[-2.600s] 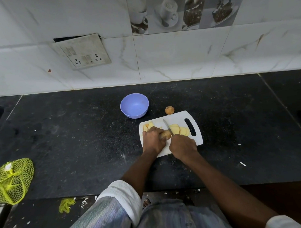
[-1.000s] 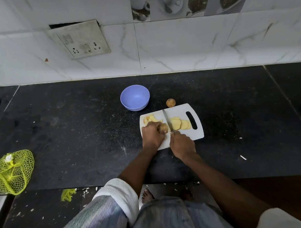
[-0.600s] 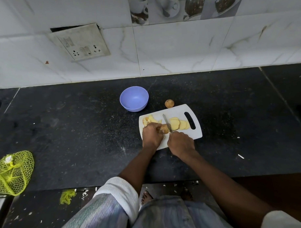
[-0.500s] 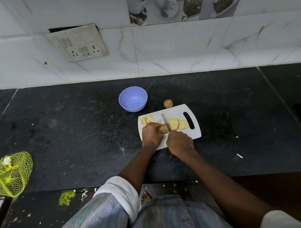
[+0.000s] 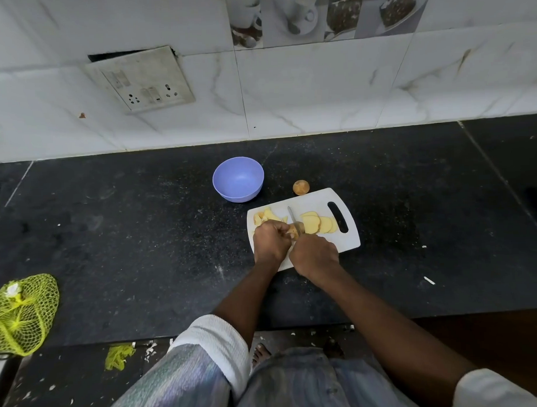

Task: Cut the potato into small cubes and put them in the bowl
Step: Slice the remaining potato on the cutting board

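Observation:
A white cutting board [image 5: 349, 241] lies on the black counter. My left hand [image 5: 270, 241] grips the remaining end of the potato [image 5: 292, 230] on the board. My right hand [image 5: 314, 255] holds a knife [image 5: 292, 216] whose blade stands in the potato, pointing away from me. Several round potato slices [image 5: 319, 224] lie to the right of the blade. More cut pieces [image 5: 266, 217] lie at the board's far left corner. An empty blue bowl [image 5: 238, 179] stands just beyond the board, to the left.
A small brown potato end [image 5: 301, 187] sits on the counter by the board's far edge. A yellow net bag [image 5: 21, 312] lies at the counter's left front edge. The tiled wall with a socket plate [image 5: 141, 78] bounds the back.
The knife has kept slicing down through the potato, and the piece under my left hand has grown shorter. The pile of slices to the right of the blade has grown slightly.

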